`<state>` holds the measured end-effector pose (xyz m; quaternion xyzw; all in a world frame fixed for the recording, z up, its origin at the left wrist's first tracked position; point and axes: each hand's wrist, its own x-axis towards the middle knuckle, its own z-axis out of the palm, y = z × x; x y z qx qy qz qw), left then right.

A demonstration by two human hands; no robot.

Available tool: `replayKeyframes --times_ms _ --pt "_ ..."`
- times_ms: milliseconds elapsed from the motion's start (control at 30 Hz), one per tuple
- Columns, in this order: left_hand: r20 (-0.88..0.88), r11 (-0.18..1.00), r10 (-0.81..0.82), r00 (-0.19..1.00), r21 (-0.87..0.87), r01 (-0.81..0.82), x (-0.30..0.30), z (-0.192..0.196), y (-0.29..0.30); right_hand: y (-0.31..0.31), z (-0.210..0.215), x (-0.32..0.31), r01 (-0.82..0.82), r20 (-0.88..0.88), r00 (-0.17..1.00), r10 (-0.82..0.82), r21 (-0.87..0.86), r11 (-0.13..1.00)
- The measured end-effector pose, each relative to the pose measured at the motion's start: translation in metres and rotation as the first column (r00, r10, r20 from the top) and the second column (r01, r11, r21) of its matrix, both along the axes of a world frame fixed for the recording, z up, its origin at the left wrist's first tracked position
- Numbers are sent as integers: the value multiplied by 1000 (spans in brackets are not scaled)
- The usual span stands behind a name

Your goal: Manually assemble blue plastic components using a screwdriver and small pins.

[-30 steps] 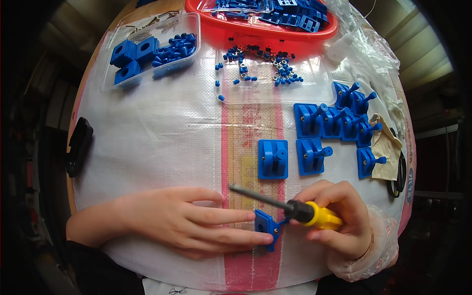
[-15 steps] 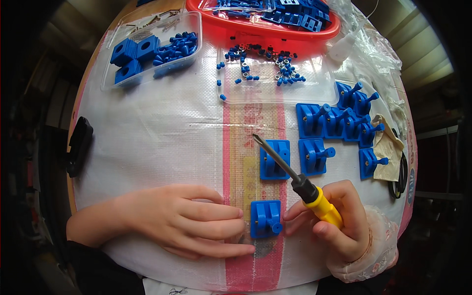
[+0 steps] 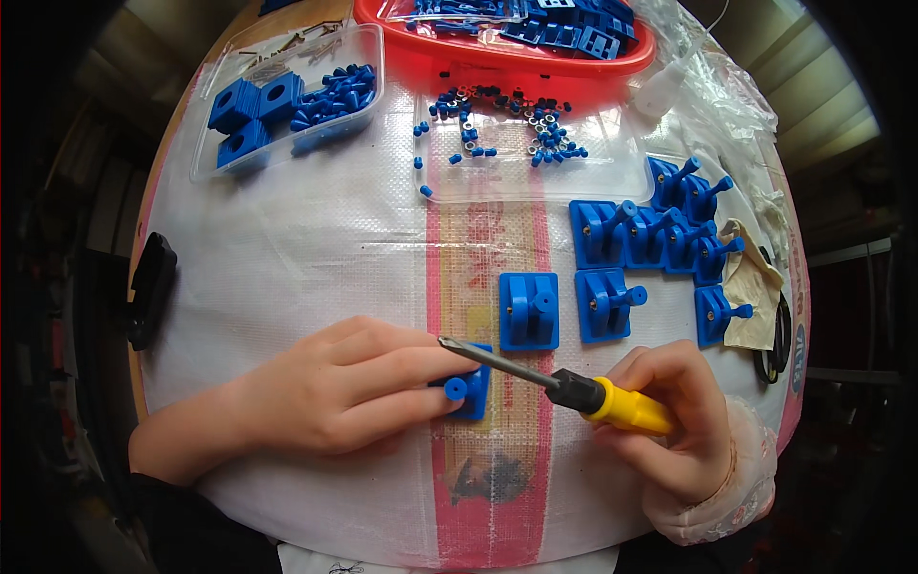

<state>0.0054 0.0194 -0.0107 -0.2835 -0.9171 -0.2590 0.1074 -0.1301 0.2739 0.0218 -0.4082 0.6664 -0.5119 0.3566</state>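
The left hand (image 3: pixel 339 387) lies over a blue knobbed piece (image 3: pixel 478 385) on the white woven cover (image 3: pixel 287 258), with fingers on either side of the round knob; its thumb is hidden, so whether it grips the piece or only rests on it cannot be told. The right hand (image 3: pixel 684 426) is curled closed around the yellow handle of a screwdriver (image 3: pixel 577 392), whose shaft points left across the piece's upper edge (contact there is unclear). Just beyond the piece stands a similar blue assembly (image 3: pixel 529 311), with more of them to its right. Farther off are a clear box (image 3: pixel 381 67) of blue parts, a transparent tray (image 3: pixel 593 182) of small caps and nuts, and a red basin (image 3: pixel 612 75).
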Motion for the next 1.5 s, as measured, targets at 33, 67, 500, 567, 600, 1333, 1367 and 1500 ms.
replayKeyframes --times_ms 33,67,500,567,600,1333,1367,1500 --pt "27 998 42 999 41 -43 -1 4 0 0 3 -2 -5 -51 999 7 30 1000" --pt "57 993 83 995 81 -87 -2 8 0 -1 0 2 30 -42 999 -31 -12 999" --pt "326 829 206 923 443 -342 -3 1 -6 -7 4 3 74 -516 856 -11 102 992" --pt "339 844 187 922 425 -328 -4 2 -7 -8 -2 4 81 -549 835 -21 86 993" --pt "345 845 177 922 426 -322 -4 1 -7 -8 -3 4 64 -546 838 -3 91 994" --pt "424 817 138 895 462 -344 -1 2 -11 -5 -3 3 20 -563 826 29 82 996" --pt "425 815 136 895 465 -345 -1 1 -11 -5 -3 3 18 -569 821 35 86 996" --pt "442 813 157 883 449 -369 -2 5 -11 -6 -4 2 22 -555 831 21 69 997"
